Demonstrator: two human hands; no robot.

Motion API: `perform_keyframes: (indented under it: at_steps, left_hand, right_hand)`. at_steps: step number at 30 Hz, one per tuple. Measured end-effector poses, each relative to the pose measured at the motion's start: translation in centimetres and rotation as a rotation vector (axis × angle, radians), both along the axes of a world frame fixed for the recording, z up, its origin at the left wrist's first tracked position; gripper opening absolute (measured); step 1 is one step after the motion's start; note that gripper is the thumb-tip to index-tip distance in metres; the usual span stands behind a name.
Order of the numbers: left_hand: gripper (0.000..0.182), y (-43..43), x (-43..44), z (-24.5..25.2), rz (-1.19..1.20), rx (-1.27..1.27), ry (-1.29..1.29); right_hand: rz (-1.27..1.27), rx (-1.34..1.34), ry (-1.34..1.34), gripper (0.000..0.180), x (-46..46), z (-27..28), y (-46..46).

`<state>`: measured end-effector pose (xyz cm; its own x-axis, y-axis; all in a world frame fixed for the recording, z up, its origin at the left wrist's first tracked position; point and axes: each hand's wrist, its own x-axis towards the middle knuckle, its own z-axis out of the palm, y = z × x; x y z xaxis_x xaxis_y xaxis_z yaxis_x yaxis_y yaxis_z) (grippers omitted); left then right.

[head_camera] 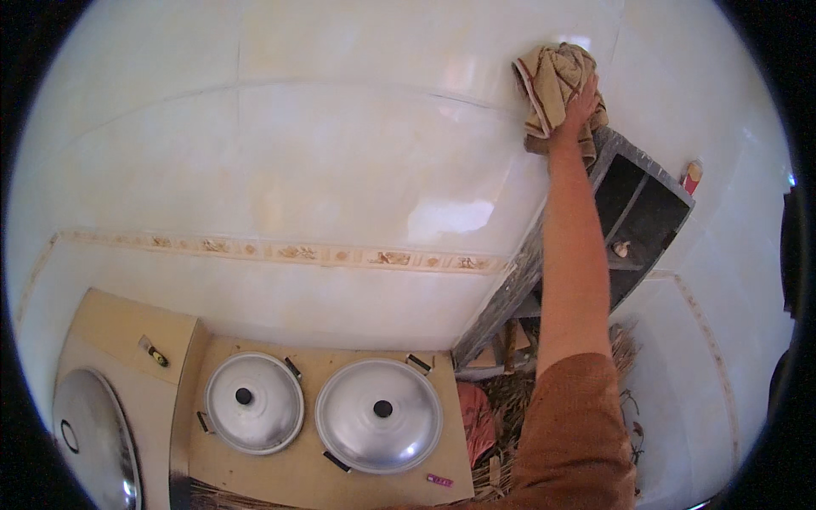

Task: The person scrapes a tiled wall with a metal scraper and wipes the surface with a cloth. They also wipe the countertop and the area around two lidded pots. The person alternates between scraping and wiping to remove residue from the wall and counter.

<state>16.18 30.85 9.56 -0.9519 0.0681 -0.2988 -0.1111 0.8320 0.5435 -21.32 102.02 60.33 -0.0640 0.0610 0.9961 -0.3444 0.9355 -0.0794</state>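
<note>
High on the wall, at the upper right, my right hand [581,105] presses a bunched tan towel [553,80] with brown stripes against the glossy cream wall tiles [357,159]. The towel hangs in folds around the fingers and partly hides them. Just below it is the top corner of a dark grey niche or shelf unit [663,172], which my outstretched arm in a brown sleeve crosses. My left hand is out of view.
Two lidded metal pans [280,427] [347,427] sit on a tan stove top [382,488]. At left are a large metal lid [95,427] and a scraper [155,354]. Garlic [621,248] lies in the shelf; dry brushwood [510,408] fills the gap below. A small pink box [440,480] lies near the edge.
</note>
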Motion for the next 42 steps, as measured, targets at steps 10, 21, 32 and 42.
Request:
perform_keyframes:
  at_steps: [10, 21, 32, 42]
  left_hand:
    - [0.039, -4.1, 10.9, -3.8, 0.159, -0.035, -0.046]
    - [0.036, -13.1, 36.8, -12.5, 0.224, -0.257, -0.349]
    - [0.03, -6.3, 13.7, -5.5, 0.249, -0.022, -0.079]
    - [0.03, -3.1, 16.6, -4.5, 0.252, -0.061, -0.283]
  right_hand:
    - [-0.173, -0.2, -0.688, 0.101, 10.3, -42.7, -6.8]
    - [-0.199, 0.119, 0.19, 0.055, -1.9, -6.0, -10.8]
    - [0.092, 0.929, -0.419, 0.037, 2.6, -32.2, -17.0]
    - [-0.102, 0.071, 0.114, 0.059, 1.0, -10.5, -0.7]
